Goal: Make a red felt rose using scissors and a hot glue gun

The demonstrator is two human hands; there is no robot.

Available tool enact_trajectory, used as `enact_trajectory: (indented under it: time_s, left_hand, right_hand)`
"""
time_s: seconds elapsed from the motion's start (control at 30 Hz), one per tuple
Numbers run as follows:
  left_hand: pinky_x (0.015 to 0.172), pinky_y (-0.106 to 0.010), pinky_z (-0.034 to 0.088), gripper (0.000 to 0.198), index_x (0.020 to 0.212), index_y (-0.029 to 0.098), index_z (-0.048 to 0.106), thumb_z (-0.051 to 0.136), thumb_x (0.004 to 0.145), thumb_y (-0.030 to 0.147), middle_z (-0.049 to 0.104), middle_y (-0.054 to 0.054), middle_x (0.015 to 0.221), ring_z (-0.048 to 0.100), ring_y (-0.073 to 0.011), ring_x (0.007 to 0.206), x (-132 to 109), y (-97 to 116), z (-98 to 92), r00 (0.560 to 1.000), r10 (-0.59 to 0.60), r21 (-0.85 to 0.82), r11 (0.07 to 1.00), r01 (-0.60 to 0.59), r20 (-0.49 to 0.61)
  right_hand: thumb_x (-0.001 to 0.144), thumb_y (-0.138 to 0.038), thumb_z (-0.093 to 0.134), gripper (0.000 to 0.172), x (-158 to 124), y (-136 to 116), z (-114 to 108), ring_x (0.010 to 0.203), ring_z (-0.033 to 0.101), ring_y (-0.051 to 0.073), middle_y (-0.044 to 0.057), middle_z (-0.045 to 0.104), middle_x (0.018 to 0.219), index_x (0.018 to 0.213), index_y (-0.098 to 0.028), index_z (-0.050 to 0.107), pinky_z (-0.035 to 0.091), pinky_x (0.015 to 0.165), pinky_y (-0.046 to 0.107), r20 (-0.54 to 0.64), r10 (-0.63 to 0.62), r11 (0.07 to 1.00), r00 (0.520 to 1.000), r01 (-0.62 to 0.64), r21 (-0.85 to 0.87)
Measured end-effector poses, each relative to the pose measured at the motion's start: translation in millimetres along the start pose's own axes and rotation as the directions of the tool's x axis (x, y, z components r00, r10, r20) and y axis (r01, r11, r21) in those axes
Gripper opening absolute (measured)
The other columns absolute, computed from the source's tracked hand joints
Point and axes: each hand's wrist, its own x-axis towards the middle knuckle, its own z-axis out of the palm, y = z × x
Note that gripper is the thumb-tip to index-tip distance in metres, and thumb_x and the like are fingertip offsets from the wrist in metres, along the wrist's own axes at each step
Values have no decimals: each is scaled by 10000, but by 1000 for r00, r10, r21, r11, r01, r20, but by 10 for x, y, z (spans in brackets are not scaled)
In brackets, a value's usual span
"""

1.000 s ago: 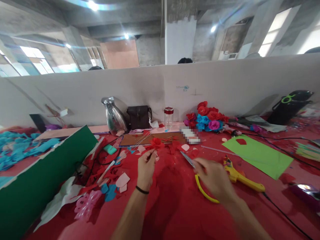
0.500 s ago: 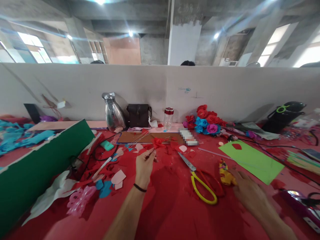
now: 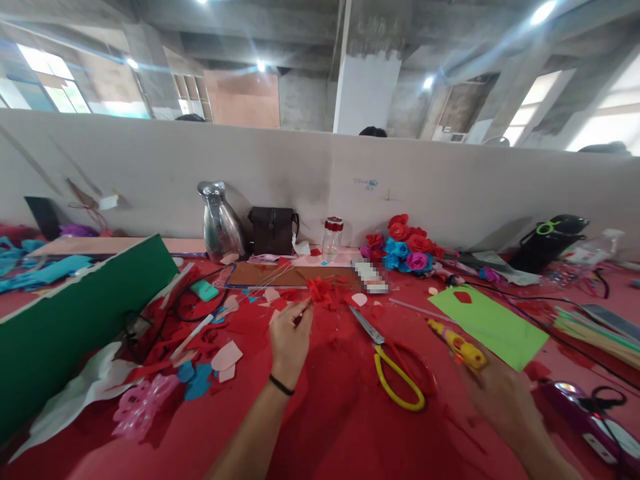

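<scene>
Left hand (image 3: 290, 339): pinching ruffled red flower (image 3: 319, 291) | right hand (image 3: 500, 390): gripping yellow plastic glue gun (image 3: 461, 345) | scissors (image 3: 378, 339): looped handles

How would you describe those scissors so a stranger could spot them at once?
On the red table, look between the person's left hand and right hand. The scissors lie there, tips toward the table's far side. Unlike the yellow glue gun in the right hand, they have silver blades, one yellow handle and one red.
</scene>
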Motion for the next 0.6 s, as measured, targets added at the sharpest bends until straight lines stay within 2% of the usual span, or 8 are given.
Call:
enact_trajectory:
  time_s: [0.1, 0.17, 0.27, 0.37, 0.5, 0.6]
  left_hand:
    - [606, -268, 428, 190, 796, 228, 755, 608, 676, 228, 694, -25, 652, 592, -176, 636, -48, 12, 50, 999, -10, 22, 1000, 9, 32]
    - [618, -271, 434, 203, 805, 217, 755, 593, 684, 234, 710, -32, 691, 597, -177, 645, -73, 12, 82, 998, -11, 47, 999, 9, 55]
    - [645, -274, 445, 220, 803, 205, 758, 578, 675, 206, 727, -45, 760, 612, -181, 671, -92, 15, 103, 997, 5, 67, 998, -10, 74]
    - [649, -270, 448, 223, 792, 205, 761, 574, 670, 188, 730, -43, 760, 620, -186, 679, -94, 28, 97, 996, 29, 76, 996, -36, 88]
    - [645, -256, 444, 237, 817, 183, 756, 550, 700, 197, 729, -45, 761, 618, -177, 688, -103, 46, 86, 992, 35, 121, 991, -49, 117]
    - [647, -248, 445, 269, 867, 154, 746, 516, 734, 196, 725, -55, 777, 615, -165, 691, -117, 51, 88, 988, 49, 173, 982, -74, 144]
  right_hand:
    - [788, -485, 432, 332, -147, -348, -99, 682, 661, 275, 116, 691, 749, 817, -211, 619, 493, 568, 322, 6, -82, 936, 997, 74, 343]
    - [781, -468, 491, 274, -237, -592, -108, 713, 661, 257, 100, 693, 770, 784, -224, 617, 507, 629, 310, -10, -137, 845, 990, 123, 521]
    - [805, -402, 529, 189, -322, -906, -92, 654, 654, 215, 63, 683, 723, 786, -231, 608, 503, 590, 275, 16, -204, 698, 979, 134, 704]
    - [815, -387, 541, 170, -336, -1110, -86, 608, 639, 190, 39, 671, 682, 756, -235, 588, 482, 560, 258, 4, -278, 654, 961, 186, 733]
    - [841, -377, 514, 172, -296, -1224, -72, 532, 597, 153, 18, 665, 664, 753, -230, 532, 432, 495, 234, -41, -334, 671, 942, 269, 691]
    - [857, -368, 488, 179, -265, -1244, -37, 559, 604, 148, 23, 669, 681, 756, -222, 513, 414, 479, 220, -93, -363, 698, 927, 337, 632]
